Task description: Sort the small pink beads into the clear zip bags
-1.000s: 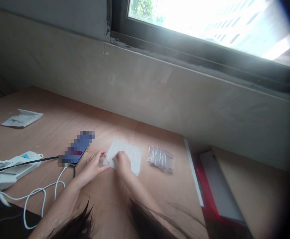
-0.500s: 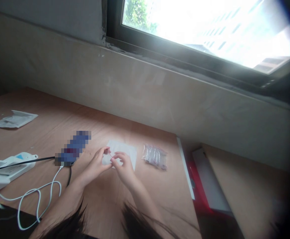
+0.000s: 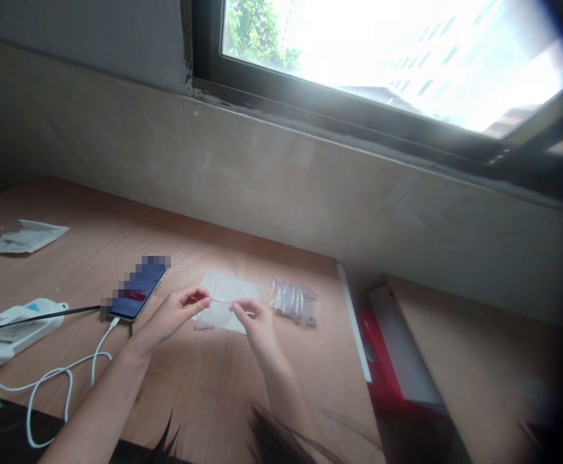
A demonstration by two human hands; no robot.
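A thin red string (image 3: pixel 222 300) stretches between my two hands over a white sheet (image 3: pixel 227 283) on the desk. My left hand (image 3: pixel 184 307) pinches one end between thumb and fingers. The other end sits in the fingertips of my right hand (image 3: pixel 253 313). Just right of the sheet lies a clear plastic bag (image 3: pixel 293 303) with reddish contents I cannot make out. Small reddish bits (image 3: pixel 204 327) rest by the sheet's near left edge.
A phone (image 3: pixel 138 290) with a white cable (image 3: pixel 98 354) lies left of my hands. A white power strip (image 3: pixel 17 332) and a white packet (image 3: pixel 26 236) are farther left. Beyond the desk (image 3: pixel 204 399) rises a wall with a window (image 3: pixel 382 58); a red object (image 3: pixel 380 361) stands past the right edge.
My hands have moved apart, the right one to the right, and the string now spans a wider gap. The camera view has shifted slightly.
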